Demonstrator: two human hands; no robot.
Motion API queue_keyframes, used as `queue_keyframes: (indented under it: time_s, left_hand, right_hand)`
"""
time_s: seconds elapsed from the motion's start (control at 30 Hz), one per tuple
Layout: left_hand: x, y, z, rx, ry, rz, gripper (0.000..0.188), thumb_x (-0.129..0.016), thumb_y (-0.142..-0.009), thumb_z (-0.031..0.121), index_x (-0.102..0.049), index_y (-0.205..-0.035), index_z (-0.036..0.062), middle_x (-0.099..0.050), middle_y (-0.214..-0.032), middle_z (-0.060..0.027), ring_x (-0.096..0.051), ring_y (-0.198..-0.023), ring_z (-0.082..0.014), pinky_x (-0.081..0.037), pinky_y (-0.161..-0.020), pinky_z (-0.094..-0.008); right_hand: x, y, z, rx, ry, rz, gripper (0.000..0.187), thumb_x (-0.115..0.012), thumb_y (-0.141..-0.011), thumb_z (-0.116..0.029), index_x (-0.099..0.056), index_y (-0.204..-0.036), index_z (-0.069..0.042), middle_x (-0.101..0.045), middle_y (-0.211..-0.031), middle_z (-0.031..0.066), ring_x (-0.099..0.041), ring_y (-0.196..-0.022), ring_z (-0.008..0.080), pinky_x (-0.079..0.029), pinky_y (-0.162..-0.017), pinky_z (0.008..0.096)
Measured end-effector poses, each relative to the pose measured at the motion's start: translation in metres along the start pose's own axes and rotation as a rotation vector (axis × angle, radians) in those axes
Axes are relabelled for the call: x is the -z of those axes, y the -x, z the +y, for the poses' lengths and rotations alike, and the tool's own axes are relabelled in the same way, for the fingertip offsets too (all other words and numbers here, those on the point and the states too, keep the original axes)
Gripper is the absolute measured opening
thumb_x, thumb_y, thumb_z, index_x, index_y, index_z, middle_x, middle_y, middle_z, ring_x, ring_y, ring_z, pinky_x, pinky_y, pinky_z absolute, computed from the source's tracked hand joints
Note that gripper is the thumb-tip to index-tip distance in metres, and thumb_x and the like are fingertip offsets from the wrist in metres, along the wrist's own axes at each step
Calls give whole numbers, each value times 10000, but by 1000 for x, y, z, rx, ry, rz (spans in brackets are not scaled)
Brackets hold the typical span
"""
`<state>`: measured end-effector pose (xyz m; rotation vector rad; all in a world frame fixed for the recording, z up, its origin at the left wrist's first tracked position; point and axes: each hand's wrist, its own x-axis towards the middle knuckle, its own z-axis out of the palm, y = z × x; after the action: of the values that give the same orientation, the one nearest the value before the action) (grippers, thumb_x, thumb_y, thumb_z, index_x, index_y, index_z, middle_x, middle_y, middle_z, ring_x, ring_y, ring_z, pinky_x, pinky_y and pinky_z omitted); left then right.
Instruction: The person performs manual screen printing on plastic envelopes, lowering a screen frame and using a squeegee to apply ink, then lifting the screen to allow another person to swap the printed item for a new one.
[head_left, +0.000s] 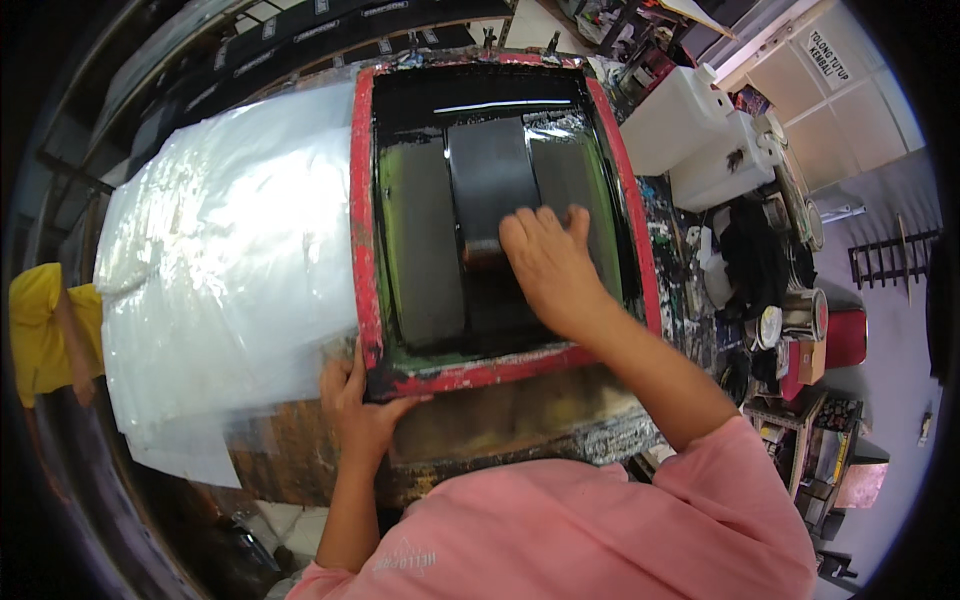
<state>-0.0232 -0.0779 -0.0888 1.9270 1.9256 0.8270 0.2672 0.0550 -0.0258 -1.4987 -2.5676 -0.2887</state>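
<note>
A red-edged screen printing frame [362,225] lies on the work table, its mesh [425,240] coated dark with green along the sides. Black ink [420,105] is pooled at the far end. My right hand [550,265] is closed over the middle of the mesh, gripping a squeegee [483,255]; only its brownish left end shows, the rest being under my fingers. A smooth dark band [490,165] runs beyond it to the far end. My left hand [360,400] grips the frame's near left corner, thumb along the near edge and fingers on the left side.
Wide translucent plastic sheeting [230,240] covers the table's left part. White jugs [680,120], a metal can [803,315] and black cloth [752,250] crowd the right side. Clamps [488,40] stand behind the frame. At far left is another person in a yellow shirt [45,325].
</note>
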Motion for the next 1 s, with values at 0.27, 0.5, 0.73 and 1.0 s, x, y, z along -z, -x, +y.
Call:
queue_keyframes:
  time_s: [0.27,0.5,0.73,1.0]
  left_hand:
    - [8,1,9,102,109,-59,1147,-1020,-464,483,-650,-1447,21,-583,-1049,-106,-567,-988,-305,-475,-917,-424]
    - [6,10,0,-1,193,74,1156,-1039,-523,387,-576,-1512,6,-634,-1112,-134,-606,-1044,-269,-506,-886,-390]
    - [35,-30,79,-21,990,235,966,-915,-816,62,-367,-1602,-62,-563,-1474,-132,-585,-1293,-232,-471,-1121,-386]
    - [-8,-55,18,-2,-560,-80,1144,-608,-884,814,-355,-1631,-15,-305,-1695,-289,-175,-1611,-461,19,-1183,-820]
  right_hand:
    - [-68,-158,115,-32,69,116,345,-663,-824,-14,-507,-1125,-80,-610,-1071,93,-624,-1066,302,-366,-928,547]
    - [2,-78,74,151,-81,-30,624,-713,-796,-56,-468,-1368,-8,-613,-1199,144,-602,-1169,344,-380,-1003,609]
    - [145,43,-24,-108,-82,141,434,-768,-835,-322,-567,-1127,-71,-571,-1046,121,-580,-1084,312,-350,-968,571]
    - [209,-56,28,25,13,610,377,-650,-957,-426,-641,-1022,-55,-675,-920,130,-650,-917,376,-390,-938,518]
